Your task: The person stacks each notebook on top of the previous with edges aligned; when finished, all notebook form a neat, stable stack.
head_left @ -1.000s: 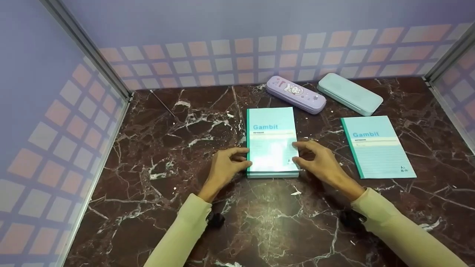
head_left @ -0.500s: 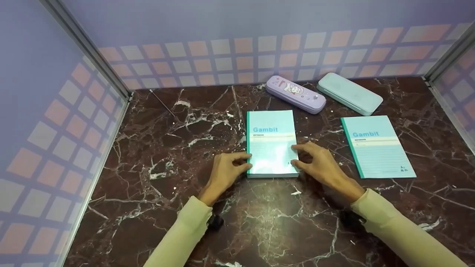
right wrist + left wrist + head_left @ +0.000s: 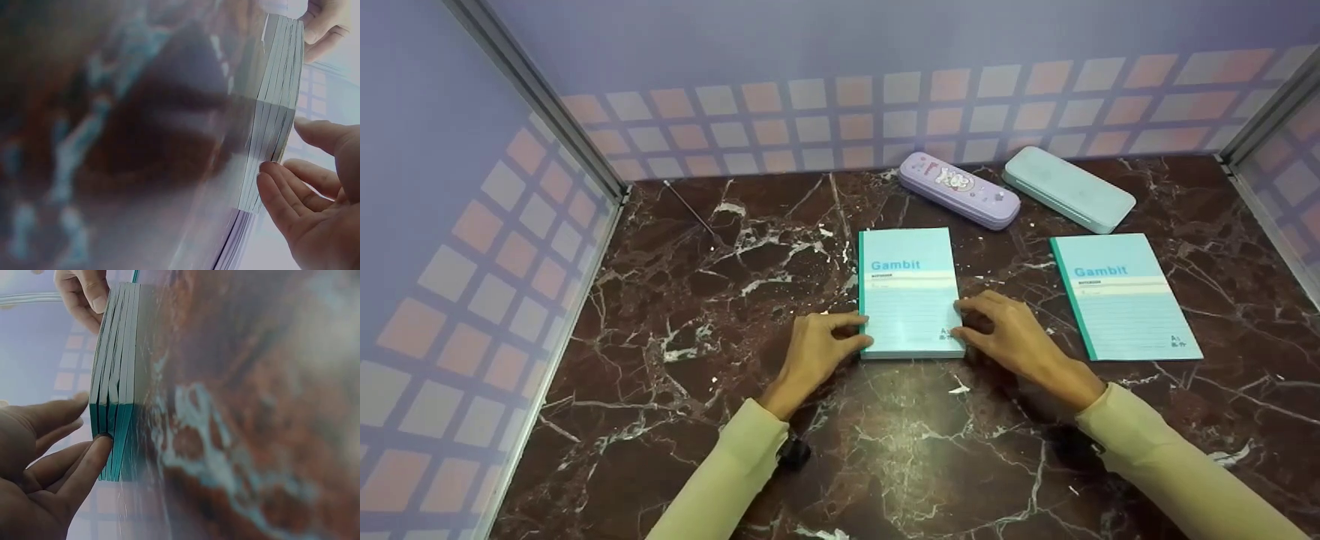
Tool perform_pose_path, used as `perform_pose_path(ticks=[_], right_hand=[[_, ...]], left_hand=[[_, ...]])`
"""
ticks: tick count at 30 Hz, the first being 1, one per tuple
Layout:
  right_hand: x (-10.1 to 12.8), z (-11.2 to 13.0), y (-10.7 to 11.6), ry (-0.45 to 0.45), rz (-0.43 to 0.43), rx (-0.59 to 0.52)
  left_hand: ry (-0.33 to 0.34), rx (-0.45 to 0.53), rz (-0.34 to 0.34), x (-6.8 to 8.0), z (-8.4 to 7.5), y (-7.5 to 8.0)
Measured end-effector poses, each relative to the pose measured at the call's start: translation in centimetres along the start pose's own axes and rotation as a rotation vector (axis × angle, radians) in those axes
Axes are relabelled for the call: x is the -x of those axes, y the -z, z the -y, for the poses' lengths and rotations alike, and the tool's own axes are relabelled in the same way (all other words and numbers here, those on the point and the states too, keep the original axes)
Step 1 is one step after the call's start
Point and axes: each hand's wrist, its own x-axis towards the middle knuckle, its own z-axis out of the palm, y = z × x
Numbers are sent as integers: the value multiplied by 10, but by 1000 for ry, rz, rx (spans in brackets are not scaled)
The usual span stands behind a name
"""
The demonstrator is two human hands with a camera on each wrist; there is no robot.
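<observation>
From the head view, a stack of notebooks [image 3: 910, 292] lies mid-table [image 3: 735, 247]. The left hand [image 3: 814, 352] and right hand [image 3: 1012, 337] pinch its near corners, squaring it up.

Left wrist: fingertips [image 3: 101, 444] press the spines.

Right wrist: fingertips [image 3: 270, 174] touch the page edges.

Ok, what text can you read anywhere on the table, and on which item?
"Gambit": cover of the teal notebook stack between both hands.
"Gambit": cover of the single teal notebook lying to the right.
Small print under each title and corner marks: too small to read.
Lilac pencil case: a picture, no legible words.
</observation>
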Motion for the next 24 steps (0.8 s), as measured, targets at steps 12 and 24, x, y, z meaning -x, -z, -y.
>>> perform_pose_path(ticks=[12, 24], right_hand=[[8, -1, 4, -30, 115, -11], [11, -2, 6, 0, 167, 12]], left_hand=[[-36, -45, 79, 9, -1, 0], [-67, -57, 54, 9, -2, -3]])
